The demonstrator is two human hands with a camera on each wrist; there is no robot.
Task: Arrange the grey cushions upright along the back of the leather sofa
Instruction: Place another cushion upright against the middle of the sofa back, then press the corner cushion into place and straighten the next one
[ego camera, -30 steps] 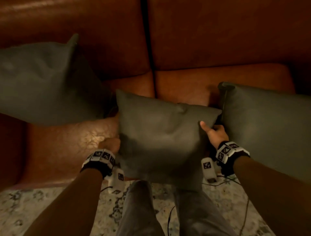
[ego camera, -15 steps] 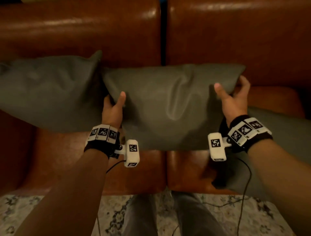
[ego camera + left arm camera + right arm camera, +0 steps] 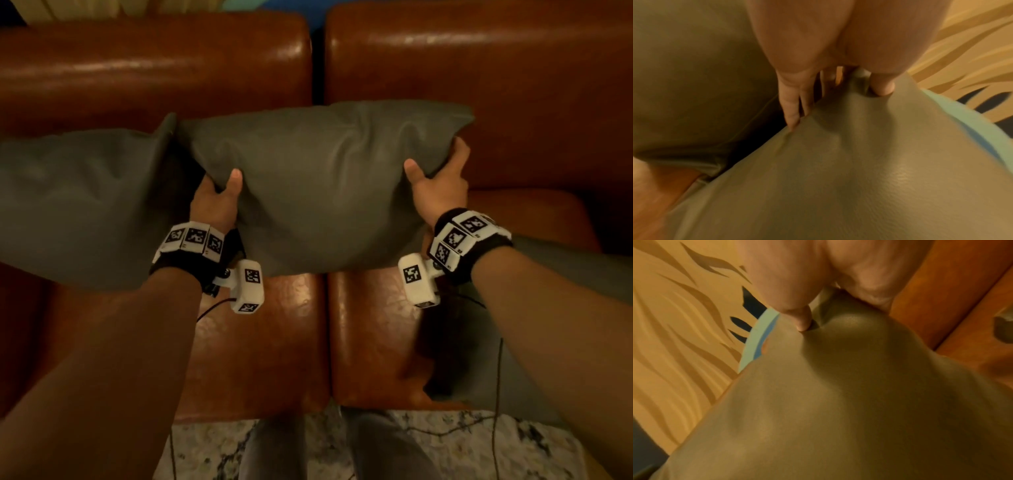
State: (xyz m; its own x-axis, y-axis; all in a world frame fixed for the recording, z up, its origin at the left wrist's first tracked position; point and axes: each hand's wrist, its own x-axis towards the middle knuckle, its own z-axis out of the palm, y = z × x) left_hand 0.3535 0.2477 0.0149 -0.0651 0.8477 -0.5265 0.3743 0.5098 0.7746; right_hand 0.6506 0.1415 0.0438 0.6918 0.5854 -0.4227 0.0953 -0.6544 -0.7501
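A grey cushion (image 3: 322,185) stands upright in front of the brown leather sofa back (image 3: 479,85), across the gap between the two back pads. My left hand (image 3: 215,195) grips its left edge, thumb on the front. My right hand (image 3: 442,181) grips its right edge, fingers behind. A second grey cushion (image 3: 78,205) leans upright at the left, touching the held one. A third grey cushion (image 3: 561,329) lies on the seat at the right under my right forearm. The left wrist view shows my fingers (image 3: 795,107) pinching the held cushion (image 3: 838,178); the right wrist view shows the thumb dug into it (image 3: 859,402).
The sofa seat (image 3: 274,342) in front of the cushions is bare brown leather. A patterned rug (image 3: 212,452) and my legs (image 3: 274,452) lie below the seat's front edge. Thin cables (image 3: 496,394) hang from the wrist cameras.
Both hands have lifted the middle cushion from the seat's front edge up and back to the sofa back, beside the left cushion. In the last half second it moved little.
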